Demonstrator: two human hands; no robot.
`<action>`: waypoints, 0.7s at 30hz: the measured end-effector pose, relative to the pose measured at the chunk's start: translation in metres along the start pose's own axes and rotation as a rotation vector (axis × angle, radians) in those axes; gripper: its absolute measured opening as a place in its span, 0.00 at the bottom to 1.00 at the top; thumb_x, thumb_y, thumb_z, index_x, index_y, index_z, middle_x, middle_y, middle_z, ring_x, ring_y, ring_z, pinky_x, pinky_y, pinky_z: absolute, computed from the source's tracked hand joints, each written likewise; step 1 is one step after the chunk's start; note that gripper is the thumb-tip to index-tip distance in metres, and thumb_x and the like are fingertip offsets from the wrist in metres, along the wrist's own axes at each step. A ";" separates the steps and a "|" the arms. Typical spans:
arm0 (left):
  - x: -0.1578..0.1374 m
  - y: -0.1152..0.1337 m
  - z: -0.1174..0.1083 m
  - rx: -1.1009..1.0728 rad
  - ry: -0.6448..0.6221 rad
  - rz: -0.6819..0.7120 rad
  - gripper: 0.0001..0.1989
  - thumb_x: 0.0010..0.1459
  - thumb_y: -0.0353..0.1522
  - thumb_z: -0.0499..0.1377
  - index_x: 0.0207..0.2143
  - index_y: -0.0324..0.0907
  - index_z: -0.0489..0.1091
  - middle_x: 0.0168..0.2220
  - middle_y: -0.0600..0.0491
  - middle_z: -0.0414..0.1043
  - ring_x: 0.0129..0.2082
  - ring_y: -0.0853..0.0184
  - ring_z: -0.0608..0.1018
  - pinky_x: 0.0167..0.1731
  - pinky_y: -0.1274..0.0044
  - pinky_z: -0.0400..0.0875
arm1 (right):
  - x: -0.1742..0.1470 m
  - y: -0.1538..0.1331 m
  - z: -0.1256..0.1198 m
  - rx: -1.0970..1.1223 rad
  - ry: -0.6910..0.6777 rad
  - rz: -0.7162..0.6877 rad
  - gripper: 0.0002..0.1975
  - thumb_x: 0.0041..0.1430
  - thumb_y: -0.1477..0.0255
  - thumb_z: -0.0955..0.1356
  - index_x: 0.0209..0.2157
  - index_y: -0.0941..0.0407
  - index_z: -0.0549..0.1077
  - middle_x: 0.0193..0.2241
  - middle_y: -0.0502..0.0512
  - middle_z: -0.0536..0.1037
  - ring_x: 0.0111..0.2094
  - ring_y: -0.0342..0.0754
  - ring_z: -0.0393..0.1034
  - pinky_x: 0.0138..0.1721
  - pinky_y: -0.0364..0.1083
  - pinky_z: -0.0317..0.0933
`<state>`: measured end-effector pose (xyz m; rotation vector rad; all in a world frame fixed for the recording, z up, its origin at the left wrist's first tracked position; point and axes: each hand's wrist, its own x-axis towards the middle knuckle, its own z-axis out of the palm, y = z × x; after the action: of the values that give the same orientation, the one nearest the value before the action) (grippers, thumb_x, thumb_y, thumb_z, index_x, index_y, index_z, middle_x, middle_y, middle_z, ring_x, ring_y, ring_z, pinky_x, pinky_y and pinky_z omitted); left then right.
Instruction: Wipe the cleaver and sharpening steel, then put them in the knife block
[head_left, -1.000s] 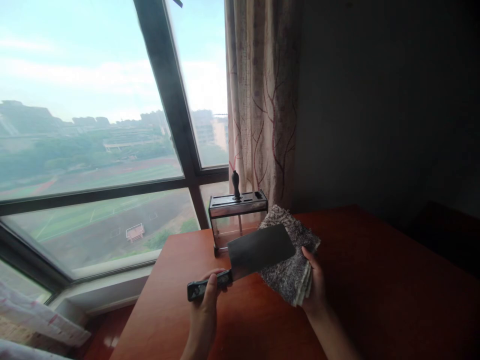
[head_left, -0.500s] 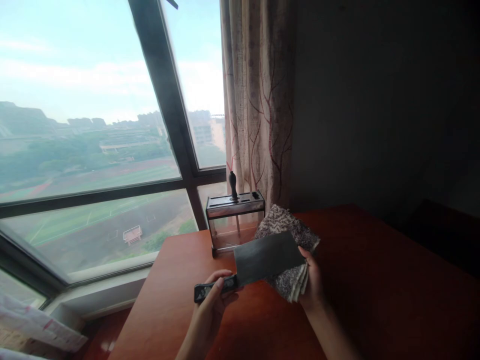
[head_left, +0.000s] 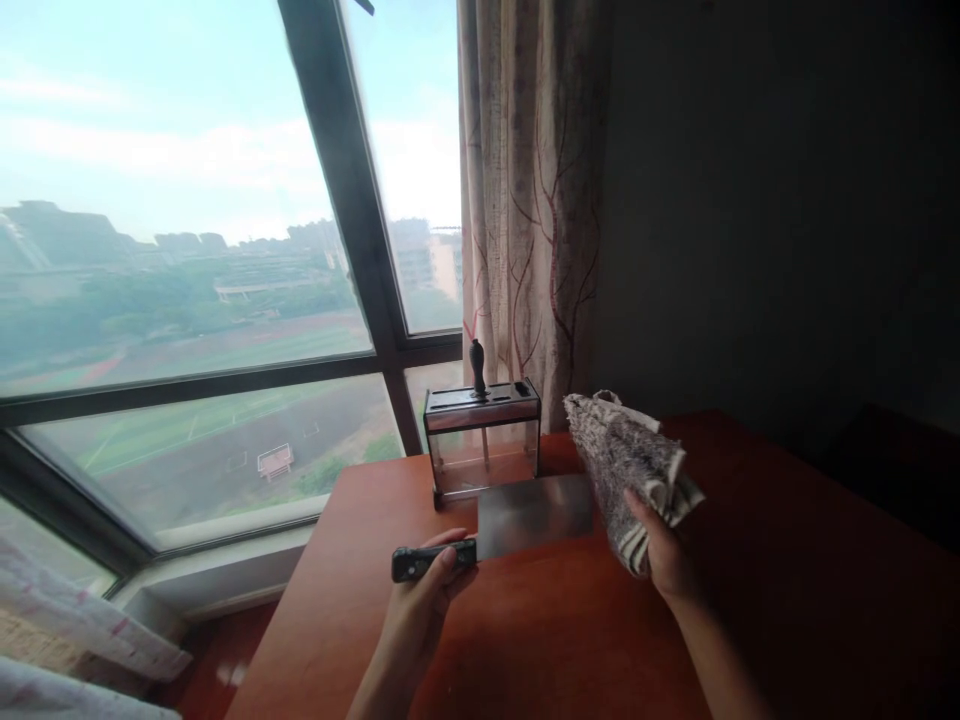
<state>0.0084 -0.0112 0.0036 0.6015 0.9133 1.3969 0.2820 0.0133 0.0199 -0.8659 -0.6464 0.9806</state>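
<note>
A cleaver (head_left: pixel 534 517) with a broad grey blade and a black handle is held above the table, blade pointing right. My left hand (head_left: pixel 429 592) is closed around its handle. In my right hand (head_left: pixel 670 550) is a bunched, speckled grey towel (head_left: pixel 626 465) with pale edges, gripped at its lower right side. The towel is just to the right of the blade's far end; whether they touch I cannot tell. Behind the blade stands a clear-sided knife block (head_left: pixel 484 410) with a slotted top. One black-handled tool (head_left: pixel 478 367) is upright in a slot.
The reddish-brown wooden table (head_left: pixel 337 620) reaches to the window side on the left. A large window (head_left: pixel 180 280) overlooks a sports field. A patterned curtain (head_left: pixel 536 200) hangs behind the knife block, and a dark wall (head_left: pixel 772 220) is at the right.
My right hand has moved the towel right and up, from behind and under the blade to beside it. The cleaver is lower-tilted and its blade is now fully exposed. The view has shifted slightly.
</note>
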 end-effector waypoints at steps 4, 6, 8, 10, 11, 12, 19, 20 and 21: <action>-0.003 -0.004 0.006 0.000 -0.015 -0.045 0.19 0.44 0.36 0.68 0.39 0.38 0.74 0.35 0.45 0.79 0.36 0.61 0.80 0.38 0.72 0.74 | -0.016 -0.005 0.021 -0.712 -0.457 -0.567 0.30 0.51 0.75 0.67 0.57 0.53 0.65 0.59 0.55 0.65 0.62 0.60 0.51 0.62 0.60 0.43; -0.004 -0.006 0.008 -0.011 -0.009 -0.043 0.20 0.44 0.37 0.68 0.40 0.39 0.74 0.34 0.46 0.79 0.35 0.60 0.80 0.39 0.70 0.73 | -0.026 -0.002 0.034 -1.058 -0.642 -0.734 0.35 0.50 0.78 0.65 0.61 0.51 0.59 0.62 0.54 0.59 0.64 0.60 0.47 0.63 0.63 0.39; -0.004 -0.007 0.008 -0.013 0.006 -0.031 0.20 0.43 0.37 0.69 0.40 0.39 0.73 0.33 0.47 0.79 0.36 0.60 0.80 0.39 0.69 0.73 | -0.035 0.003 0.045 -1.273 -0.670 -0.808 0.40 0.47 0.83 0.63 0.63 0.53 0.53 0.64 0.55 0.54 0.64 0.60 0.45 0.63 0.64 0.39; -0.003 -0.007 0.009 -0.012 0.015 -0.023 0.21 0.43 0.37 0.69 0.40 0.39 0.73 0.33 0.47 0.79 0.36 0.59 0.80 0.40 0.69 0.73 | -0.039 0.007 0.050 -1.384 -0.644 -0.832 0.42 0.45 0.85 0.61 0.64 0.55 0.50 0.65 0.57 0.52 0.65 0.60 0.44 0.62 0.64 0.42; -0.003 -0.007 0.009 -0.017 0.016 -0.022 0.21 0.43 0.36 0.69 0.40 0.39 0.73 0.33 0.47 0.79 0.36 0.59 0.80 0.41 0.68 0.73 | -0.039 0.008 0.051 -1.413 -0.634 -0.838 0.43 0.45 0.86 0.60 0.64 0.55 0.50 0.65 0.57 0.51 0.65 0.59 0.44 0.62 0.64 0.43; -0.003 -0.007 0.010 -0.026 0.016 -0.023 0.21 0.43 0.36 0.69 0.40 0.39 0.73 0.33 0.47 0.79 0.37 0.59 0.80 0.42 0.68 0.73 | -0.038 0.007 0.050 -1.428 -0.636 -0.843 0.43 0.45 0.86 0.60 0.64 0.54 0.50 0.65 0.56 0.51 0.65 0.58 0.43 0.62 0.63 0.43; -0.003 -0.006 0.011 -0.049 0.039 -0.025 0.20 0.42 0.36 0.69 0.39 0.38 0.73 0.33 0.46 0.79 0.39 0.58 0.80 0.45 0.67 0.72 | -0.025 -0.004 0.044 -1.303 -0.629 -0.875 0.36 0.51 0.80 0.60 0.63 0.55 0.52 0.64 0.55 0.54 0.64 0.57 0.46 0.62 0.61 0.46; -0.003 -0.007 0.012 -0.046 0.041 -0.022 0.21 0.42 0.36 0.69 0.39 0.38 0.73 0.33 0.46 0.79 0.39 0.57 0.80 0.45 0.66 0.72 | -0.023 -0.005 0.044 -1.277 -0.622 -0.875 0.35 0.52 0.78 0.60 0.63 0.55 0.53 0.64 0.55 0.55 0.64 0.58 0.48 0.61 0.60 0.47; -0.003 -0.007 0.012 -0.042 0.040 -0.020 0.21 0.42 0.36 0.69 0.39 0.38 0.73 0.33 0.46 0.79 0.39 0.57 0.80 0.45 0.66 0.73 | -0.020 -0.006 0.043 -1.259 -0.620 -0.873 0.34 0.53 0.77 0.60 0.63 0.55 0.53 0.64 0.56 0.56 0.63 0.57 0.49 0.61 0.60 0.48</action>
<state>0.0224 -0.0129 0.0045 0.5330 0.9173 1.4115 0.2414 0.0073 0.0455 -1.1442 -2.0730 -0.1081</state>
